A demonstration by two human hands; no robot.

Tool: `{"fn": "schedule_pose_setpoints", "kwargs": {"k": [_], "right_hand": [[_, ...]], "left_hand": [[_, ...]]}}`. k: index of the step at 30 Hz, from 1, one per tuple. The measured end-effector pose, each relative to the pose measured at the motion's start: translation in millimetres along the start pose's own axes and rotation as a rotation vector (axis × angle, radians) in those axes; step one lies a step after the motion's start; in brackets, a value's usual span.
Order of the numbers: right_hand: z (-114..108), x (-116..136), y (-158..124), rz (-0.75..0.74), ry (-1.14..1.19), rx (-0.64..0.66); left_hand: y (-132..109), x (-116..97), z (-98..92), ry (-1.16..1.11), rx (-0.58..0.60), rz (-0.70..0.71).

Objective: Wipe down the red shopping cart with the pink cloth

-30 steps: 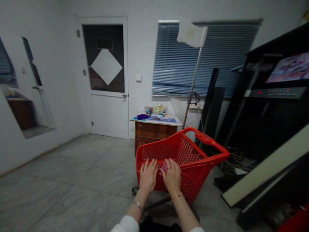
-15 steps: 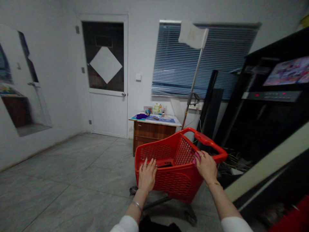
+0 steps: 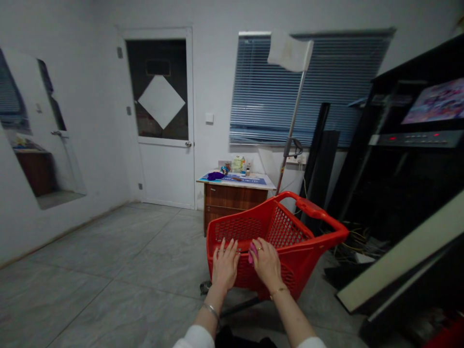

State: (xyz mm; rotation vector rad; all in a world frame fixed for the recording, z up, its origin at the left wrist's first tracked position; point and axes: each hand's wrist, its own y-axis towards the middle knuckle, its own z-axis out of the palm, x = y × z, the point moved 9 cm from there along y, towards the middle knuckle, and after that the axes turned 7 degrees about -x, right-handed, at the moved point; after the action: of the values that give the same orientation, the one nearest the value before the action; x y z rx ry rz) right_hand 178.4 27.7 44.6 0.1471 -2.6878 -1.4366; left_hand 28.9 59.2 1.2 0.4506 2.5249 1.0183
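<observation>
The red shopping cart (image 3: 303, 270) stands side-on just ahead, right of centre, its handle (image 3: 314, 209) over on the right, and here are both hands at the near rim, side by side but apart. The left hand (image 3: 225, 268) lies with fingers spread across that rim, a placing that, I'd judge, steadies a cart on castors; one wheel (image 3: 205, 288) pokes out at the left. The right hand (image 3: 267, 265) is curled round a pink cloth (image 3: 252, 253), bunched, it seems, so the fingers can press it to the red plastic. On the far side, the tabletop (image 3: 266, 186) carries a purple cloth (image 3: 215, 176) at its left end, small bottles (image 3: 243, 166) behind, labels too tiny to read. And what's hidden? Most of the pink cloth, under those right fingers; the left palm's underside, so its pressure I can't tell; much of the cart's floor, behind the near wall. The white sleeves (image 3: 195, 337) run off the near edge, and the dark rack (image 3: 393, 181) at right swallows its lower contents.
</observation>
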Motion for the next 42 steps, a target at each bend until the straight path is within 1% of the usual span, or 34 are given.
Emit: {"fn": "schedule_pose_setpoints", "kwargs": {"k": [1,3,5,6,7,8,9,10,11,12,18,20,21,22,23,24,25,26,29,31,32,33,34,35,36,37,39,42], "right_hand": [[-7,-21,5,-0.005,-0.029,-0.001],[-24,-72,17,0.019,-0.115,-0.014],[-42,-121,29,0.058,-0.21,-0.037],[-50,-141,34,0.087,-0.247,-0.064],[-58,-156,38,0.116,-0.275,-0.098],[-64,-164,39,0.145,-0.296,-0.14],[-69,-166,38,0.171,-0.308,-0.184],[-71,-161,36,0.189,-0.311,-0.221],[-69,-150,32,0.196,-0.303,-0.244],[-64,-134,27,0.192,-0.283,-0.248],[-7,5,-3,0.104,-0.082,-0.115],[5,33,-8,0.094,-0.043,-0.093],[8,40,-9,0.083,-0.026,-0.083],[9,41,-9,0.066,-0.013,-0.072],[9,38,-7,0.042,-0.008,-0.059],[6,29,-5,0.019,-0.012,-0.048],[1,14,-1,0.003,-0.028,-0.04],[-6,-6,3,-0.002,-0.057,-0.035],[-33,-82,19,0.045,-0.203,-0.051],[-54,-128,28,0.094,-0.287,-0.105],[-62,-144,31,0.115,-0.312,-0.137],[-67,-154,33,0.133,-0.326,-0.172],[-71,-158,33,0.15,-0.332,-0.206],[-72,-156,31,0.166,-0.333,-0.235],[-70,-148,28,0.176,-0.328,-0.256],[-65,-134,24,0.179,-0.317,-0.264],[-48,-96,14,0.171,-0.272,-0.244],[-18,-27,-1,0.147,-0.159,-0.176]], "left_hand": [[0,0,0.5,0.001,0.0,0.003],[0,-1,1.6,0.004,-0.001,0.017],[0,-2,1.9,0.009,-0.012,0.023],[0,-2,1.6,0.01,-0.02,0.019],[0,-2,1.2,0.011,-0.027,0.013],[0,-2,0.8,0.01,-0.032,0.005],[-1,-2,0.4,0.008,-0.034,-0.004],[-1,-2,0.2,0.007,-0.033,-0.01],[0,-3,0.1,0.008,-0.029,-0.014],[0,-3,0.1,0.011,-0.025,-0.018],[1,-4,2.5,0.037,0.024,-0.024],[1,-3,2.9,0.038,0.031,-0.02],[1,-2,2.8,0.037,0.03,-0.02],[1,-2,2.5,0.036,0.026,-0.019],[1,-1,2.2,0.035,0.021,-0.017],[1,-1,1.8,0.034,0.014,-0.013],[1,-1,1.5,0.035,0.009,-0.007],[0,-1,1.2,0.037,0.005,0.0],[0,-3,0.3,0.037,-0.001,0.013],[0,-4,-0.7,0.032,-0.005,0.012],[0,-4,-1.1,0.031,-0.008,0.008],[0,-4,-1.3,0.029,-0.011,0.0],[0,-4,-1.4,0.028,-0.014,-0.008],[0,-4,-1.2,0.025,-0.016,-0.015],[0,-4,-0.8,0.021,-0.018,-0.019],[0,-4,-0.1,0.017,-0.018,-0.022],[0,-3,1.4,0.013,-0.017,-0.023],[0,-1,3.4,0.022,-0.008,-0.029]]}}
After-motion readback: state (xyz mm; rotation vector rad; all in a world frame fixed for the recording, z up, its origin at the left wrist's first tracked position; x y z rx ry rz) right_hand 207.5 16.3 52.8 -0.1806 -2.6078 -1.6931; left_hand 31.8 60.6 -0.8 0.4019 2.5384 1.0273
